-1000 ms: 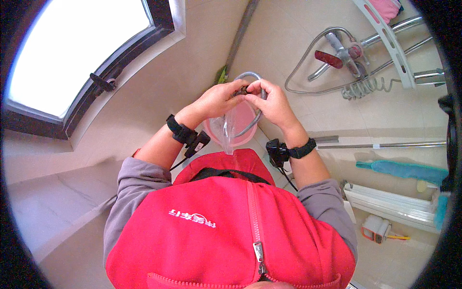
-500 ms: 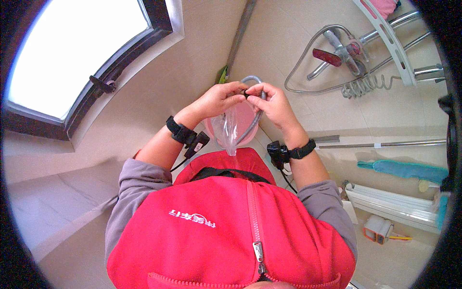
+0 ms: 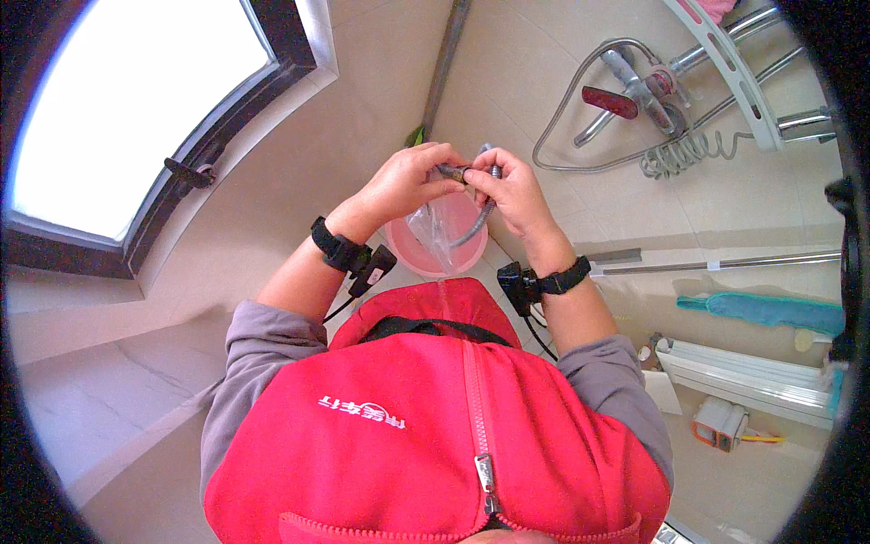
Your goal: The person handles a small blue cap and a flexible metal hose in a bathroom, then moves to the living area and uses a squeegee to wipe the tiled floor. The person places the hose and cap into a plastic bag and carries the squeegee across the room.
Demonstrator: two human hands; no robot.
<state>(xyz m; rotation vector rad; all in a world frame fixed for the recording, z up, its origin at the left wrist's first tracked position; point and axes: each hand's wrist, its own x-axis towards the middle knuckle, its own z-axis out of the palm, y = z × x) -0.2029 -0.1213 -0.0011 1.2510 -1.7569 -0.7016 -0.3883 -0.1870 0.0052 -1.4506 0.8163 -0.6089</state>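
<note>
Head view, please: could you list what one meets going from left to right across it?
Window → left hand → hose end fitting → right hand → wall tap with red handle → white rack → teal cloth.

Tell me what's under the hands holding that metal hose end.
Below the left hand and right hand, which pinch the metal hose end, a clear plastic bag hangs over a pink bucket. The hose curves down there. The bucket's contents are mostly covered.
</note>
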